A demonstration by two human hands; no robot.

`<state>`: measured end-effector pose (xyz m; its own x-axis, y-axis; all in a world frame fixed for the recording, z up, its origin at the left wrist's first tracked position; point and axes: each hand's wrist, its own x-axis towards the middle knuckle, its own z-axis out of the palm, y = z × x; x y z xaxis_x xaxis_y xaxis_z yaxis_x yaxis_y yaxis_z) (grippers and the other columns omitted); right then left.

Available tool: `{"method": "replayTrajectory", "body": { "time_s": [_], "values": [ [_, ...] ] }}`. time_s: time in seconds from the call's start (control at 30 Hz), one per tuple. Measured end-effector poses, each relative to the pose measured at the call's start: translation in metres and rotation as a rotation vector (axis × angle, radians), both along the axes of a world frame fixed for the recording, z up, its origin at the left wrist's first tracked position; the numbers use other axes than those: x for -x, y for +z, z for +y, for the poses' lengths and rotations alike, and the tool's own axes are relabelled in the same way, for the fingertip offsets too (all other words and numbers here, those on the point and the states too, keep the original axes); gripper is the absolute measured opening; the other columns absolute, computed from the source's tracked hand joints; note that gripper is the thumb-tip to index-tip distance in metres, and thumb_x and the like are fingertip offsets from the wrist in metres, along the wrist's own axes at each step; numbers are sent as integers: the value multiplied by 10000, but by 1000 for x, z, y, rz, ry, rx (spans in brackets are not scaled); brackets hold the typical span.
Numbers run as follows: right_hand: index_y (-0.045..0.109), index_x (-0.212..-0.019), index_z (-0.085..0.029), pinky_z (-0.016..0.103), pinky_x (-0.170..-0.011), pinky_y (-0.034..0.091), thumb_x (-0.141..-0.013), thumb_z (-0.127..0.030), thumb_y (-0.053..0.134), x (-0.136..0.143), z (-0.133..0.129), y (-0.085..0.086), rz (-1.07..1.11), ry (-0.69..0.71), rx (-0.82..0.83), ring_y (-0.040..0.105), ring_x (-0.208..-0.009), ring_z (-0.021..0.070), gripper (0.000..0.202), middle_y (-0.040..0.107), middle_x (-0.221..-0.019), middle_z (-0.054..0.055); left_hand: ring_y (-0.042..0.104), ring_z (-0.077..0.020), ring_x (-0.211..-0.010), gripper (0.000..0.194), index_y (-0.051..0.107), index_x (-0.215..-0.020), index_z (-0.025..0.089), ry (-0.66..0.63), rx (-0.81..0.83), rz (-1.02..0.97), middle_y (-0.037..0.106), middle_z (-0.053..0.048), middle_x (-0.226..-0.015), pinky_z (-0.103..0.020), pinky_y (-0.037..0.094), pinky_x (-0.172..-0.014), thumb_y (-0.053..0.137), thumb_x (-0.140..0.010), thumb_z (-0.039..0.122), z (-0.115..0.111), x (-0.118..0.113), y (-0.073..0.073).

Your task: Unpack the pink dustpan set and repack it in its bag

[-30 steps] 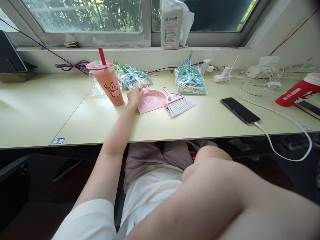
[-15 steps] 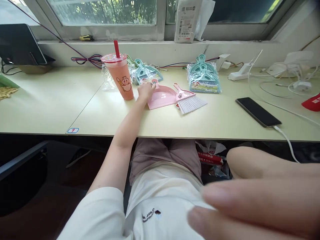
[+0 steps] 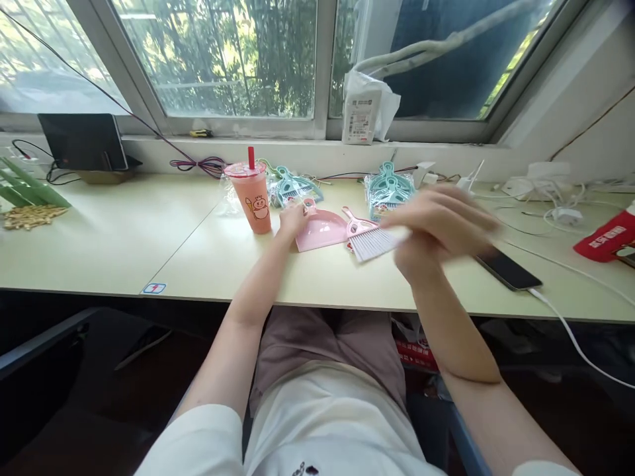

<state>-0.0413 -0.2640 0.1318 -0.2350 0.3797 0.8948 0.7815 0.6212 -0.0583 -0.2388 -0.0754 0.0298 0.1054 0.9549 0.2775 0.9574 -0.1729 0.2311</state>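
Seated person at a pale desk point(image 3: 99, 244) below a window. The left hand point(image 3: 292, 219) lies on the desk with fingers curled at the handle end of a pink dustpan point(image 3: 321, 231); it touches the pan's near left edge, but the view does not settle whether the fingers grip the handle or merely rest on it. The dustpan lies flat, mouth toward the person's right. Just beside it, to the right and touching or nearly so, lies a pink hand brush point(image 3: 367, 238) with white bristles fanned toward the desk's front edge. The right hand point(image 3: 436, 221), blurred, hovers above the desk over the bristle end of the brush, fingers spread and extended to the left; it holds nothing visible, and contact with the brush cannot be determined.

To the left of the left hand, close by, stands an upright pink drink cup point(image 3: 252, 196) with a sealed lid and red straw. Behind the dustpan lie bagged teal dustpan sets point(image 3: 294, 188), and a second bagged stack point(image 3: 385, 190) sits behind the brush. A black phone point(image 3: 508, 270) on a white cable point(image 3: 570, 330) lies flat to the right of the right hand. A dark tablet point(image 3: 82, 141) leans at the far left against the sill.
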Motion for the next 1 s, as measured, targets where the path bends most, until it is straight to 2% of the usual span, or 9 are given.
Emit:
{"method": "replayTrajectory", "body": {
  "time_s": [0.07,0.1,0.23,0.27,0.33,0.53,0.73,0.87,1.0],
  "values": [
    [745,-770,-218,309,-805,544,-1043,-152,303,11,35,12,40,-104,70,676,-778,158,523,680,-723,32,677,-265,-1120,326,737,-1130,199,4,12,6,741,-126,-1246,-327,492,-887,450,-1005,289,1,1,-2],
    [756,-775,-206,308,-795,536,-1025,-147,326,14,53,16,50,-191,156,685,-783,172,501,677,-694,41,676,-265,-1121,333,730,-1140,197,4,19,6,736,-127,-1253,-330,491,-881,432,-1005,257,1,2,-2],
    [800,-936,-162,357,-852,530,-944,-210,579,4,110,8,-125,-563,747,733,-968,271,227,767,-891,133,679,-263,-1107,339,711,-1155,199,31,47,1,720,-130,-1262,-336,490,-853,407,-1010,234,3,0,-1],
    [806,-943,-159,362,-861,527,-919,-215,629,-2,118,1,-231,-582,912,735,-988,278,187,776,-934,144,680,-265,-1110,337,706,-1167,199,37,58,1,714,-130,-1274,-339,489,-854,408,-1013,239,3,0,-1],
    [816,-968,-165,370,-889,516,-906,-238,672,-14,125,-12,-389,-632,1067,733,-1021,273,173,782,-988,154,680,-269,-1119,335,697,-1184,198,40,70,-2,707,-134,-1289,-341,488,-857,411,-1014,241,5,-1,-2],
    [786,-1099,-164,414,-939,509,-841,-517,788,-25,132,-31,-636,-693,1118,723,-1069,301,438,774,-1037,162,676,-278,-1126,319,709,-1134,182,42,37,-36,727,-148,-1223,-343,489,-865,419,-1003,213,4,-2,-5],
    [802,-989,-161,375,-900,519,-813,-494,793,-22,141,-38,-603,-659,1177,735,-1020,275,377,786,-996,144,666,-290,-1175,315,730,-1094,183,28,58,-77,728,-155,-1241,-349,486,-903,432,-992,197,0,-2,0],
    [799,-885,-168,341,-850,517,-790,-419,808,-18,138,-28,-627,-625,1205,744,-944,253,269,792,-898,112,670,-292,-1154,311,733,-1099,205,18,63,-149,716,-146,-1264,-367,482,-904,447,-978,195,-2,0,2],
    [804,-930,-159,336,-829,518,-856,-455,699,-3,132,-8,-518,-605,1054,746,-972,274,323,795,-938,133,672,-269,-1106,273,749,-1026,219,44,46,-241,730,-127,-1226,-351,485,-883,483,-973,250,0,-2,5]
  ]
}}
